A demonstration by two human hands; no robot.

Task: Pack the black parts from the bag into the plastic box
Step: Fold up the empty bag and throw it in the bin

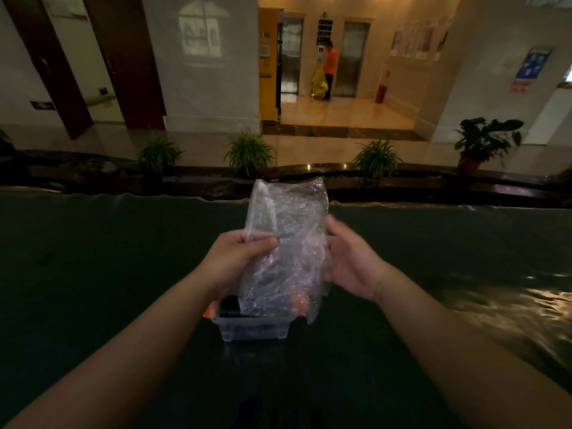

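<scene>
A crumpled clear plastic bag [288, 243] hangs upright above the clear plastic box [252, 329], which stands on the dark table. My left hand [238, 258] pinches the bag's left edge between thumb and fingers. My right hand [349, 258] cups the bag's right side, fingers behind it. Black ribbed parts [230, 308] lie in the box's left part, partly hidden by the bag. Orange clips [208, 311] show at the box's rim. I cannot tell if any parts are inside the bag.
The table is covered with a dark green cloth [93, 274], its far edge [154, 196] just beyond the bag. Behind it stand potted plants [249, 151] along a ledge. A person in orange [331, 66] stands far off by the lifts.
</scene>
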